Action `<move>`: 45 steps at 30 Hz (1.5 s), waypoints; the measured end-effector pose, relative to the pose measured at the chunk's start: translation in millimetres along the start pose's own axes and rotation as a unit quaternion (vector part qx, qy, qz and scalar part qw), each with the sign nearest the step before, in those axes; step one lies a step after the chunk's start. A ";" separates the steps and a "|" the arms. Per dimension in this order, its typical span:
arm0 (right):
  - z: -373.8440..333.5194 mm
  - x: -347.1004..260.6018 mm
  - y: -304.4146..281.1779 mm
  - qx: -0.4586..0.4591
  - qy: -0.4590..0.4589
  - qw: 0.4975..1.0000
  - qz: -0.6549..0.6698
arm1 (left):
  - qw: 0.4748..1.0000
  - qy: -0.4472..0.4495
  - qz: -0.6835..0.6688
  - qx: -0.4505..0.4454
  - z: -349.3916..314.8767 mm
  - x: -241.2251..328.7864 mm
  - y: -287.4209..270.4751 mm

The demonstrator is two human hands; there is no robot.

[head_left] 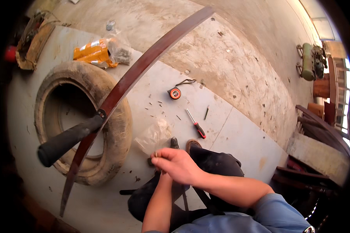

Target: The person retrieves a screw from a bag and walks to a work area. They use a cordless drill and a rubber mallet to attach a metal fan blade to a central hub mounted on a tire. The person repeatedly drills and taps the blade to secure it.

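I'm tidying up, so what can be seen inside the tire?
Pale floor shows inside the tire. The black handle and dark red bar cover part of the hole, and its upper part is in deep shadow, so I can't see what is there.

The right hand pinches a small piece, too small to identify; the left hand is mostly hidden just behind it. A crumpled clear bag lies just beyond. Farther off are a tape measure and, to its right, a red-and-black screwdriver. At left, a long dark-red bar with a black handle crosses over a worn tyre.
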State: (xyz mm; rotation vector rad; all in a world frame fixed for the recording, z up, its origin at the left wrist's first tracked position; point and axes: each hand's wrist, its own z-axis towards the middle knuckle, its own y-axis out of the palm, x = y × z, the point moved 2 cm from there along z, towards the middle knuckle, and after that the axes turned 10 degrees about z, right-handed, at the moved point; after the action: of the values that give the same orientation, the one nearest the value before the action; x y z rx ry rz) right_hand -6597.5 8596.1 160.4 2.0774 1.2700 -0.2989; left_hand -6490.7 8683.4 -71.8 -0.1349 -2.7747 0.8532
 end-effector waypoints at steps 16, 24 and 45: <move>-311.4 -22.0 -125.7 0.357 -0.034 0.927 0.114 | 0.985 0.102 0.130 -0.058 -462.0 7.2 -101.8; -415.7 -70.1 -212.0 0.392 -0.014 0.918 0.054 | 0.980 0.050 -0.023 -0.191 -486.3 6.1 -66.7; -484.9 -377.5 -518.4 0.403 -0.168 0.867 0.239 | 0.964 -0.049 -0.261 0.012 -315.6 429.2 -419.9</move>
State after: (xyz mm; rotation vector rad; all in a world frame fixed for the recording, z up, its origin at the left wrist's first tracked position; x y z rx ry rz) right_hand -7299.5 8801.3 494.3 2.7639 0.3863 -1.0441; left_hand -6835.4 8574.7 502.3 0.6302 -2.6776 0.7625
